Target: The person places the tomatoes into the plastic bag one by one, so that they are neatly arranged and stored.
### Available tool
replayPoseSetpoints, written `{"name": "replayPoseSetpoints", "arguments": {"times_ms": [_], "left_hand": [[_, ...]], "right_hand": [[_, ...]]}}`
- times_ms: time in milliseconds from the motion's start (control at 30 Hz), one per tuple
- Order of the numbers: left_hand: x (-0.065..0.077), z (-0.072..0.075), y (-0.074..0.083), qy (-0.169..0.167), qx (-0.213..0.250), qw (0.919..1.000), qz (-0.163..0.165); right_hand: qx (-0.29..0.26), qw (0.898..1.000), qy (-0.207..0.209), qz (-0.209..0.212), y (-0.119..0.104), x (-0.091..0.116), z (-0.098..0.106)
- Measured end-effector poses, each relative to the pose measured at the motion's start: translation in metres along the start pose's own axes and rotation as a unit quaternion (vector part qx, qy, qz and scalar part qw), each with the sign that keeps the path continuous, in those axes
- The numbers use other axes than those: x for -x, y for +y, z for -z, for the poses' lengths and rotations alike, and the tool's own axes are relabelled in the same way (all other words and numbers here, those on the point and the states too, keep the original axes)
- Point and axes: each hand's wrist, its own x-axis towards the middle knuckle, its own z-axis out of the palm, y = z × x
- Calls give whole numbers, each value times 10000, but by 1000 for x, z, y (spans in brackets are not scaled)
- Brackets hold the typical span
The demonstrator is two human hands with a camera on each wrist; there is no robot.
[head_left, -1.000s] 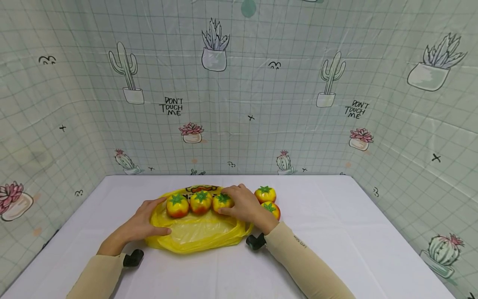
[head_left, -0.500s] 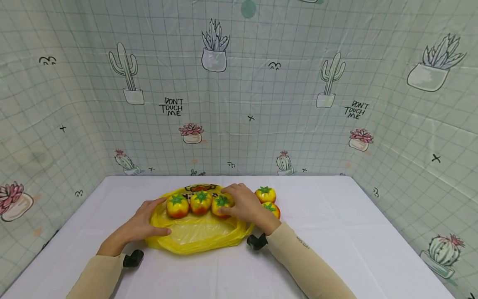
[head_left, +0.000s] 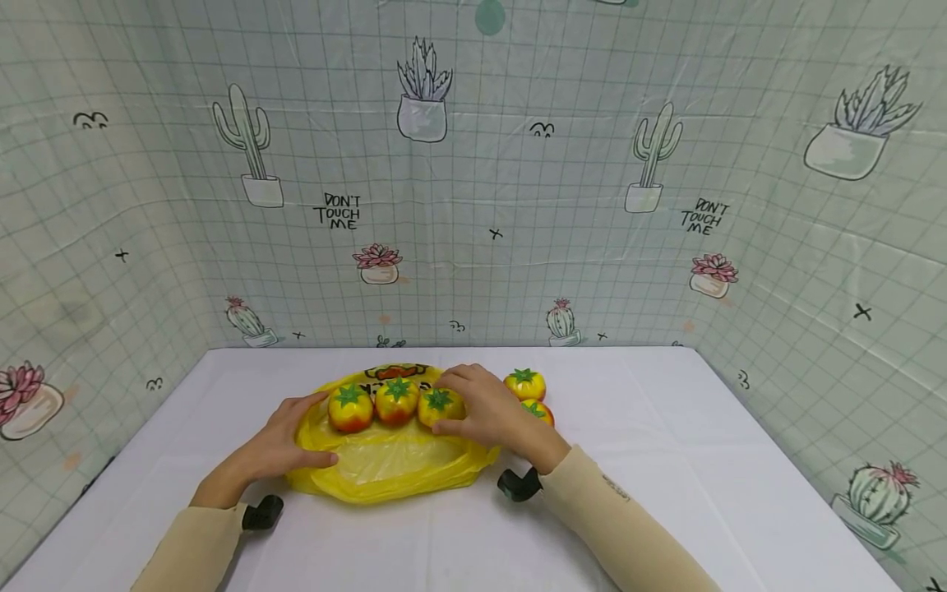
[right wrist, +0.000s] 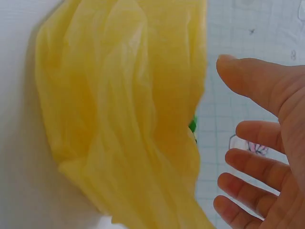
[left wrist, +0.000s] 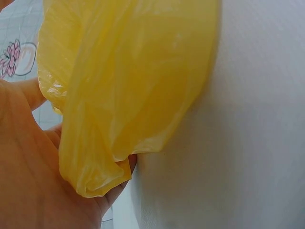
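Note:
A yellow plastic bag (head_left: 385, 485) lies on the table with its mouth facing up. Inside, toward its far side, sit 3 shiny yellow-red tomatoes with green star tops: the left tomato (head_left: 351, 409), the middle tomato (head_left: 396, 402) and the right tomato (head_left: 436, 407). My left hand (head_left: 284, 440) spreads at the bag's left side, thumb over the near rim and fingers at the far one. Bag folds hide part of those fingers in the left wrist view. Beside the right tomato is my right hand (head_left: 490, 409); the right wrist view shows its fingers apart, with nothing between them.
Two more tomatoes, a rear one (head_left: 524, 384) and a front one (head_left: 540, 410), stand right of the bag, the front one partly behind my right hand. A white cloth covers the table (head_left: 666, 477). Patterned sheets (head_left: 496, 189) enclose it at the back and sides.
My right hand has let go of the right tomato and shifted slightly right, its wrist moving outward. That tomato stays in the bag. My left hand has hardly moved.

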Motion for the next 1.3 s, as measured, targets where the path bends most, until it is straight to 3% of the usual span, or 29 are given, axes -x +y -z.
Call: {"name": "replayPoseSetpoints", "arguments": {"times_ms": [467,967,1300], "left_hand": [[1,2,0,41,-28,10000,-58],[0,-2,-2,2,30,10000,-17],[0,-1,-3,43,11,10000,-61]], "right_hand": [[70,9991,175,384,12,25,16],[370,9976,426,394,28,44,21],[75,9980,496,391,41,56,30]]}}
